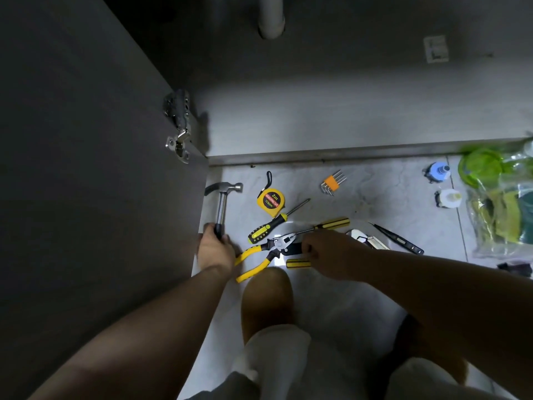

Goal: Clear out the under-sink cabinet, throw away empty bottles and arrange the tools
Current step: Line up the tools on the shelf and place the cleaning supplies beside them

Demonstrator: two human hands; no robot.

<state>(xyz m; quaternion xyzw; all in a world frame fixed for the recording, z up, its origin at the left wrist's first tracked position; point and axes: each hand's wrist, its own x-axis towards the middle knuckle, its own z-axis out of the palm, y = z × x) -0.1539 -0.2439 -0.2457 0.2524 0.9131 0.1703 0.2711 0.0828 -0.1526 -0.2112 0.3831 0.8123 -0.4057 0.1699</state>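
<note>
Person: crouches over the tiled floor (389, 197), one bare knee (266, 295) just below the tools.
Left hand (215, 251): fingers wrapped tight round the dark grip of the claw hammer (223, 197), whose steel head lies farther out, beside the open cabinet door (86, 168).
Right hand (331, 255): fingers curled down over the tools at the pliers' head; whether it grips anything cannot be told.
Pliers (259, 259): yellow-and-black handles spread toward the knee, jaws under the right hand.
Short yellow-striped handle (298, 263): pokes out from under the right hand.
Striped screwdriver (331, 223): lies just beyond the right hand.
Black-and-yellow screwdriver (271, 225): slants between pliers and tape measure (271, 199).
Test pen (401, 241): dark, right of the hand, apart from the rest.
Hex keys (331, 183): in an orange holder, near the cabinet's front edge.
Bottles: a blue-capped bottle (438, 171) and a white-capped bottle (448, 197) stand near the floor's right side, beside a clear bag (501, 215) of green things.
Cabinet floor (346, 125): bare grey, with the white drain pipe (271, 21) at the back.
</note>
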